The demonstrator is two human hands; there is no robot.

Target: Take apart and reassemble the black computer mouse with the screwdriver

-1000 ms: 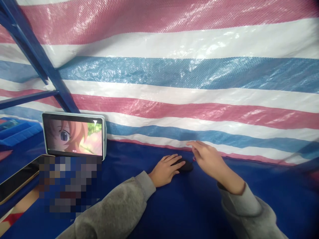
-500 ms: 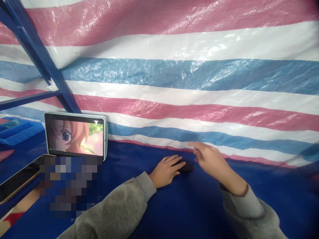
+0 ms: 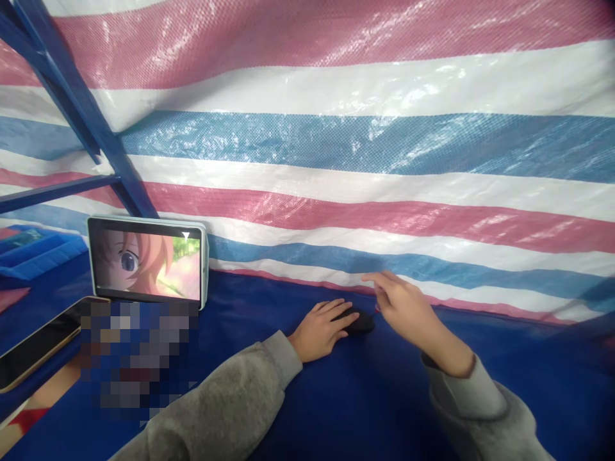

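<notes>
Red, white and blue stripes run across the shiny woven sheet in front of you, and its lower part meets the far edge of the dark blue tabletop. A blue metal frame slants down at the left, in front of the sheet.

Your left hand lies palm down and open, fingers slightly spread, with its fingertips over the left side of a black rounded object, shaped like a computer mouse. That object sits near the middle of the tabletop's far edge, between your two hands.

Your right hand is just beside it on the right, partly curled, with the index finger pointing left. A small pinkish bit shows beneath those fingers, too small to identify; you cannot tell from this view whether they grip it. Grey sleeves cover both your forearms.

To your left, near the far edge, a tablet in a pale case stands upright, showing a cartoon face. A blue tray lies farther left. Nearer you, a phone is beside another person's arm, partly hidden by a pixelated patch.
</notes>
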